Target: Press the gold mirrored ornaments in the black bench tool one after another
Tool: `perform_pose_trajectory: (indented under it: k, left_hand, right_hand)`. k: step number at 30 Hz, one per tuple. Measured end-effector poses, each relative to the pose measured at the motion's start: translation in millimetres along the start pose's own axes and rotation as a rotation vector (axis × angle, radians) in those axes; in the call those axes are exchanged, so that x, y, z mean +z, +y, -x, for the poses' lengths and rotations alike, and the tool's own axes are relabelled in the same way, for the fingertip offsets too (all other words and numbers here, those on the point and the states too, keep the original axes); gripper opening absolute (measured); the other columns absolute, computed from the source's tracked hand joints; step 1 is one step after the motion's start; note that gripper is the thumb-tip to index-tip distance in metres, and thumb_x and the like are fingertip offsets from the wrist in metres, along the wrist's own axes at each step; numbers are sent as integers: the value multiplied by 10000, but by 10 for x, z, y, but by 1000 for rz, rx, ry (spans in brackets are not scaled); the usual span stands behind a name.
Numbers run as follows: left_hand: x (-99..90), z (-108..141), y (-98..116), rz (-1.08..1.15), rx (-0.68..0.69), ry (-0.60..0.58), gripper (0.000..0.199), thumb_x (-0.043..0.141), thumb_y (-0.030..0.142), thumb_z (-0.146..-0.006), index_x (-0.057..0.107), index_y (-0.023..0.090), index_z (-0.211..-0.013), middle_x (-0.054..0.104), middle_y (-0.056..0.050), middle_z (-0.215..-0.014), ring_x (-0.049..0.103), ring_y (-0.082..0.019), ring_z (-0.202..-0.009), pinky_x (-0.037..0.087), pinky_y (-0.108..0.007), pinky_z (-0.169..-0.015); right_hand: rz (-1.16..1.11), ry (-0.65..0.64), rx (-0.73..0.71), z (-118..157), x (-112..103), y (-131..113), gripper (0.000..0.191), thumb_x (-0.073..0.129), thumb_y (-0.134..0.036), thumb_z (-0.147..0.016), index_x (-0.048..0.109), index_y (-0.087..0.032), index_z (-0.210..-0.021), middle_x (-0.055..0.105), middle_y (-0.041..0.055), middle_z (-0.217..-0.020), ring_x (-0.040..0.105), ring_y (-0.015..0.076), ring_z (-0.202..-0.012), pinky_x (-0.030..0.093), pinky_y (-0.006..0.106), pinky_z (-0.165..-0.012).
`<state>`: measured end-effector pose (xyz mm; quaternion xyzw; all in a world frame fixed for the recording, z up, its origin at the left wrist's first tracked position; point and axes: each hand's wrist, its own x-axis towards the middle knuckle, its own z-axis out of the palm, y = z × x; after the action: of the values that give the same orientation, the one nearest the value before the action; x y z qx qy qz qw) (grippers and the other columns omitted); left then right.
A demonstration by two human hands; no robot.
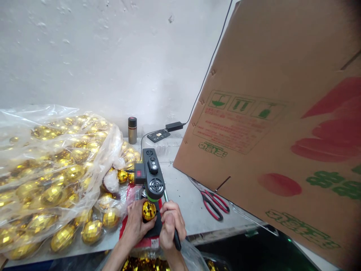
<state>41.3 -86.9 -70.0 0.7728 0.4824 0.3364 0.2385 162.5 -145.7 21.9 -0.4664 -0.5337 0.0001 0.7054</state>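
A small gold mirrored ball sits under the head of a black bench machine. My left hand is curled around the ball's left and near sides, holding it beneath the machine. To its right, my right hand is closed around the black-ended metal lever at the machine's right side. Red material shows around the machine's dark base. At the left, more gold mirrored balls lie in and beside a large clear plastic bag.
A large cardboard box leans over the right side. Red-handled scissors lie on the pale table. Behind the machine are a bottle, a phone-like black item and a power adapter with a cable. More gold pieces show below the table edge.
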Motion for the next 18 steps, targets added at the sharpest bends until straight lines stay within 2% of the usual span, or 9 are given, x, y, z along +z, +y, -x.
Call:
perform_pose_trajectory:
  k: [7,14,18]
  left_hand:
    - [-22,-21,25,39,-5,6,372,749,408,-807,684,208,-1115,754,-104,-1010,709,-352,-1004,522,-527,-947]
    - [-80,-44,75,50,-29,-41,422,790,420,-797,699,195,-1142,766,-124,-1046,723,-377,-1034,534,-552,-961]
    - [-75,-40,56,58,-26,-35,430,789,401,-797,706,190,-1162,770,-128,-1067,725,-381,-1063,544,-557,-970]
  right_hand:
    - [21,-1,-10,11,-4,3,328,386,-188,-1076,551,-243,-798,621,-4,-768,622,161,-662,497,310,-656]
    - [28,-24,-86,72,2,104,330,389,-238,-1091,562,-253,-811,626,-2,-782,649,178,-691,539,328,-658]
    - [9,-50,-149,2,-20,77,337,404,-303,-1098,579,-261,-812,627,-4,-766,653,177,-671,548,311,-616]
